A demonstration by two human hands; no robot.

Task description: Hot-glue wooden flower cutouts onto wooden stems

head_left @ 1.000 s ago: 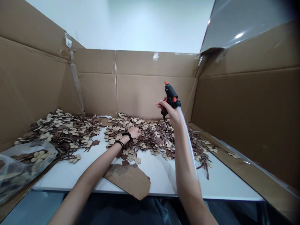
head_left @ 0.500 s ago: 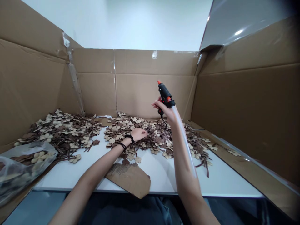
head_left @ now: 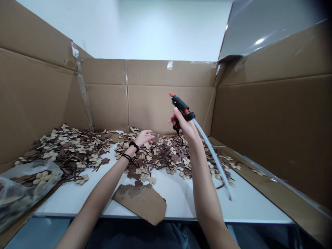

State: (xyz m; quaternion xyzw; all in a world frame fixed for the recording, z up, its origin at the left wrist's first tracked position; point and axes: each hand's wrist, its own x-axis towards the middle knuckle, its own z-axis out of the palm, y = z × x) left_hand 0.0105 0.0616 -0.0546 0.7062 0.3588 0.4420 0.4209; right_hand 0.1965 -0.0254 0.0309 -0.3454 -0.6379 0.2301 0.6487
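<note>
My right hand [head_left: 187,125] is wrapped round the grip of a black hot glue gun [head_left: 181,104], raised above the pile with its orange nozzle pointing up and left. A long clear glue stick [head_left: 214,152] trails from its back, and a cord hangs below. Over the heap of brown and cream flower cutouts [head_left: 147,152], my left hand [head_left: 144,137] has its fingers closed at the tips. A blurred brown flower cutout [head_left: 156,138] seems to be between them; its outline is unclear.
On the white table [head_left: 178,199] lies a torn piece of cardboard [head_left: 145,204] at the front edge. Another flower heap [head_left: 75,145] and a clear plastic bag [head_left: 31,180] of cutouts are at left. Tall cardboard walls [head_left: 155,100] stand round three sides.
My left hand has lifted from the pile and moved left and away from me. The glue gun has tilted further left, and its glue stick has swung out from my forearm.
</note>
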